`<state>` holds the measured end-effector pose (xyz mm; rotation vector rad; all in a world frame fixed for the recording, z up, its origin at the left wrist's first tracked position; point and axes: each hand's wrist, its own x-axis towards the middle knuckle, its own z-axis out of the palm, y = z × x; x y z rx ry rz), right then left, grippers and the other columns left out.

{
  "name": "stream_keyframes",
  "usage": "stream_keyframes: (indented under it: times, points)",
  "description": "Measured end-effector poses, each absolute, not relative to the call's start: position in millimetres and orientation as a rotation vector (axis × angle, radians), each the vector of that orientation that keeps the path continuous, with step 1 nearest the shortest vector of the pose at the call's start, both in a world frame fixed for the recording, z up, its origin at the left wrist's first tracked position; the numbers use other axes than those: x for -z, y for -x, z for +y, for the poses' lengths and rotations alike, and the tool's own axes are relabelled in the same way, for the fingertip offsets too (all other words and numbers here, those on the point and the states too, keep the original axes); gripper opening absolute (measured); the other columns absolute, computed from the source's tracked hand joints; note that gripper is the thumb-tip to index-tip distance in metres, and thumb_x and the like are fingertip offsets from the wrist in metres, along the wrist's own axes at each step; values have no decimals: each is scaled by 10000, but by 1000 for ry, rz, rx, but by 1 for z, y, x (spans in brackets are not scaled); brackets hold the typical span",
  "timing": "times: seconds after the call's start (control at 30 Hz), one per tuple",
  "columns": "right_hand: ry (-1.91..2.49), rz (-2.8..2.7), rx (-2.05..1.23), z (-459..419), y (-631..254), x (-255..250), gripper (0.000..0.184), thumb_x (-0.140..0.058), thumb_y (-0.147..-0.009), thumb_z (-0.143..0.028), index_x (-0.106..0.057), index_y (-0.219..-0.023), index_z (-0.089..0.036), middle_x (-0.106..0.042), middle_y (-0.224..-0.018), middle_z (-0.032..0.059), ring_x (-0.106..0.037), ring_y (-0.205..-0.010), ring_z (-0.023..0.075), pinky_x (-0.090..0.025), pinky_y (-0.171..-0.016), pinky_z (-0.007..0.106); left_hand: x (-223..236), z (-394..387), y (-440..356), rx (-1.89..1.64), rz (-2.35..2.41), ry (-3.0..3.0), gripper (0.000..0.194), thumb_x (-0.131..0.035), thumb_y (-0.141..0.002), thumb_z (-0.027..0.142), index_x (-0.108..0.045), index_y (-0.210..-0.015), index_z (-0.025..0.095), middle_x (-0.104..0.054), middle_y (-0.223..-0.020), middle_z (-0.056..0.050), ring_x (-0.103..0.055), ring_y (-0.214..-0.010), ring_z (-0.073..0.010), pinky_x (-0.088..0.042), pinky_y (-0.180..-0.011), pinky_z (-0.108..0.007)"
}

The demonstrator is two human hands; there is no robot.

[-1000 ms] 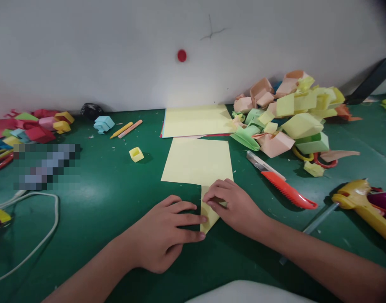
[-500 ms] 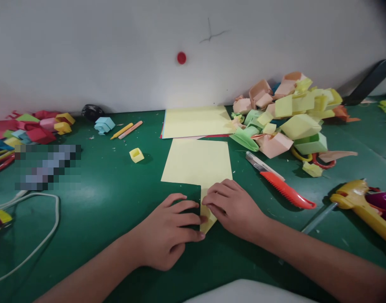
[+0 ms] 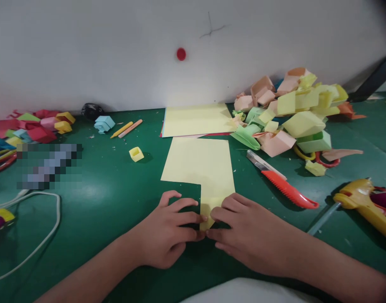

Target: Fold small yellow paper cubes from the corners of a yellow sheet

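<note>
A pale yellow sheet of paper (image 3: 197, 162) lies on the green table, with a narrower strip of it reaching down toward me. My left hand (image 3: 167, 229) has its fingers spread, and two fingertips press on the left edge and lower end of that strip. From the other side, my right hand (image 3: 243, 231) curls its fingers over the strip's lower right part, gripping its end. The fingertips of both hands nearly meet there, and the bottom of the strip is partly hidden beneath them; whether it is folded under I cannot tell.
Behind lies a stack of coloured paper (image 3: 197, 120). At right are a heap of folded paper pieces (image 3: 303, 101), a red-handled cutter (image 3: 289, 189) and a yellow glue gun (image 3: 357, 195). At left stand a small yellow paper box (image 3: 136, 154), two crayons (image 3: 126, 129) and a white cable (image 3: 57, 214).
My right hand has slid down along the strip toward me, uncovering its upper part. My left hand has stayed nearly in place. The view has shifted slightly.
</note>
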<state>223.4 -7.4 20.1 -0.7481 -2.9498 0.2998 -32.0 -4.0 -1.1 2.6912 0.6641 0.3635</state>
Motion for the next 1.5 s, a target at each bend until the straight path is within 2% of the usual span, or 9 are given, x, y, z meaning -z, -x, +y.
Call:
stream_keyframes:
  times: [0.27, 0.57, 0.8, 0.97, 1.1, 1.2, 1.33, 1.5]
  points:
    - [906, -2945, -371, 0, -231, -27, 258, -501, -985, -273, -721, -855, -247, -605, -911, 38, -470, -873, 218, -323, -771, 394, 1, -4, 32, -381, 666, -2681, 352, -508, -846, 109, -692, -1068, 309, -714, -1133, 20, -514, -1240, -269, -223, -1047, -498]
    - [1002, -2896, -438, 10, -241, -32, 256, -519, -963, -240, -770, -982, -292, -596, -920, 54, -472, -886, 235, -353, -773, 403, 1, -4, 32, -365, 662, -2679, 386, -528, -803, 102, -693, -1085, 309, -708, -1150, 8, -515, -1245, -279, -237, -1054, -493]
    - [998, -2866, -451, 17, -250, -33, 242, -549, -949, -243, -777, -953, -324, -585, -923, 53, -479, -871, 230, -390, -764, 391, 1, -4, 33, -364, 658, -2684, 419, -538, -790, 95, -694, -1115, 309, -707, -1170, -1, -510, -1250, -285, -243, -1059, -502]
    - [1139, -2858, -407, 24, -262, -32, 287, -490, -985, -274, -770, -959, -333, -579, -979, 57, -476, -883, 240, -381, -753, 408, 0, -3, 32, -350, 651, -2688, 408, -517, -805, 89, -694, -1109, 296, -688, -1249, -1, -489, -1274, -288, -252, -1053, -508]
    - [1146, -2877, -480, 30, -270, -29, 277, -497, -997, -304, -751, -1036, -407, -573, -990, 41, -485, -899, 238, -384, -748, 403, 1, -3, 32, -379, 627, -2706, 386, -507, -816, 89, -695, -1094, 279, -688, -1249, -11, -504, -1250, -284, -292, -1014, -494]
    - [1125, -2869, -527, 33, -275, -28, 270, -510, -993, -301, -758, -1037, -398, -570, -962, 42, -486, -875, 230, -392, -738, 395, 2, -3, 32, -406, 610, -2724, 374, -510, -825, 97, -689, -1108, 264, -691, -1241, -33, -524, -1228, -281, -326, -986, -476]
    - [1125, -2824, -448, 38, -285, -27, 264, -530, -975, -286, -785, -951, -349, -574, -933, 40, -497, -866, 229, -412, -820, 440, 1, -3, 31, -413, 598, -2728, 370, -508, -820, 93, -688, -1101, 254, -683, -1261, -39, -535, -1209, -276, -333, -984, -478]
    - [1141, -2806, -458, 43, -293, -27, 289, -506, -993, -351, -784, -915, -342, -570, -889, 31, -503, -832, 222, -390, -940, 508, 1, -2, 31, -421, 593, -2733, 389, -527, -789, 83, -693, -1098, 251, -684, -1254, -43, -542, -1207, -275, -355, -978, -465]
